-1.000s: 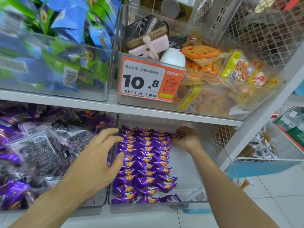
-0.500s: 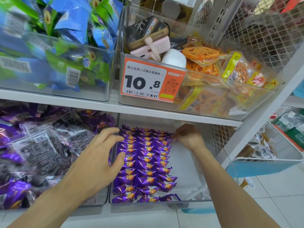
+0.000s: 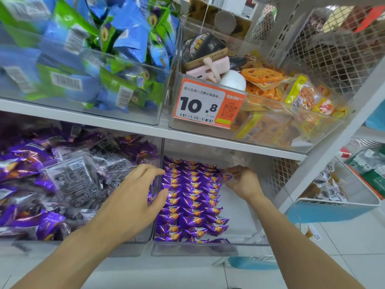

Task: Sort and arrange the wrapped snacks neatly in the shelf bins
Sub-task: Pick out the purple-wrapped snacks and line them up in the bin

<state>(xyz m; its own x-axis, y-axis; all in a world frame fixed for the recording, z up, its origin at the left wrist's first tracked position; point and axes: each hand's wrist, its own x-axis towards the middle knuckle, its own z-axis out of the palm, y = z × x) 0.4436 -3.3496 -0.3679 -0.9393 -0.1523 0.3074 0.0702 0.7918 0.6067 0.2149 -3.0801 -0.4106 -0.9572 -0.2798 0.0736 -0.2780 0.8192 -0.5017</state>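
Left grip: the left hand [image 3: 133, 197] lies fingers spread and relaxed over the wall between the two lower bins, thumb touching the near-left column of purple snacks [image 3: 191, 197]; it holds nothing.
Right grip: the right hand [image 3: 241, 182] has its fingers curled, pinching the wrapper end of a purple snack at the far right of the rows.
Task's thing: the purple snacks lie in neat columns between the two grips, filling the left part of the clear bin [image 3: 195, 250] on the lower shelf.
Left of the left grip: a bin of loose purple and clear-wrapped packs [image 3: 68, 176], heaped untidily.
Above the grips: the white shelf board [image 3: 229, 142], carrying a bin of blue and green packs [image 3: 100, 65] and a bin of orange lotus-root packs [image 3: 268, 88] with an orange price tag [image 3: 208, 104] reading 10.8.
In that upper bin: a phone [image 3: 205, 51] and pink item, partly covered.
Hard to make out: the right fingertips, hidden behind the bin's glare; wrapper print too small.
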